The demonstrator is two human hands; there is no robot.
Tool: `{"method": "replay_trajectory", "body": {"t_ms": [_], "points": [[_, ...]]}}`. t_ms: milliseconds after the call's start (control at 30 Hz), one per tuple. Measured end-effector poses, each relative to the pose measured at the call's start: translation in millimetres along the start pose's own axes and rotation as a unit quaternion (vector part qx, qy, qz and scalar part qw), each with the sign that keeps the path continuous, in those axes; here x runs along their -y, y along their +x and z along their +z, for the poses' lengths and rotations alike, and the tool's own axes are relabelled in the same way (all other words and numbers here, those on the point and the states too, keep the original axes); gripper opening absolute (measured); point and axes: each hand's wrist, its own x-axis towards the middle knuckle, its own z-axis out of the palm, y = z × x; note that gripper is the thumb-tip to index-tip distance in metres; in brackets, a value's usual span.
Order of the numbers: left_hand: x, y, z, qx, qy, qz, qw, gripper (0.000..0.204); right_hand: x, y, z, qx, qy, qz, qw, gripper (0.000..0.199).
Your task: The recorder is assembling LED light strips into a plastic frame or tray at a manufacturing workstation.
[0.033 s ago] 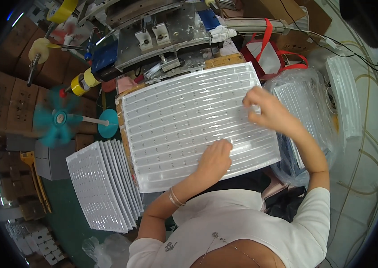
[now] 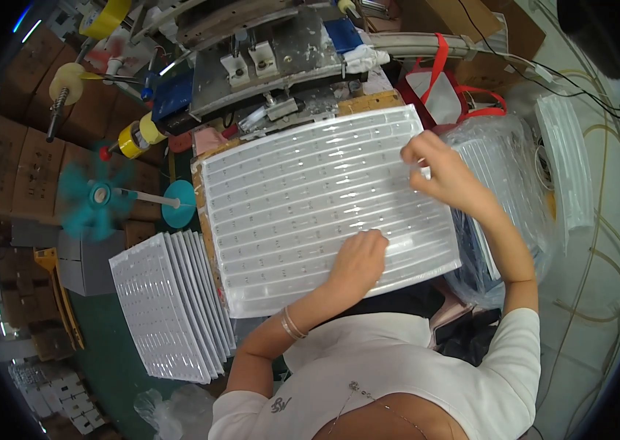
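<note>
A wide white plastic tray, ribbed in long rows with small marks along them, lies in front of me under a glossy clear surface. Near its front edge rests my left hand, its fingers bent together over the rows; what is under the fingertips is hidden. Above the tray's right edge is my right hand, with curled fingers and the thumb drawn in toward them. Whatever it may pinch is too small to make out.
Several similar white trays stand stacked at the left. A teal fan is beside them. Behind the tray sits a metal machine with yellow tape rolls. Plastic-wrapped trays and a red-handled bag lie at the right.
My left hand has shifted slightly to the right over the tray. My right hand has moved a little upward along the right edge.
</note>
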Motion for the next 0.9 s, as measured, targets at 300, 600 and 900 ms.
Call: {"method": "replay_trajectory", "body": {"t_ms": [300, 600, 900], "points": [[3, -1, -23, 0.083, 0.1, 0.037, 0.991, 0.048, -7, 38, -6, -0.197, 0.098, 0.041, 0.975, 0.018], [94, 191, -183, -0.368, 0.287, 0.017, 0.884, 0.044, -6, 121, -10, -0.274, 0.139, -0.003, 0.952, 0.023], [116, 192, -182, -0.33, 0.302, 0.036, 0.894, 0.03, 23, 232, 7, -0.382, -0.081, -0.151, 0.908, 0.021]]}}
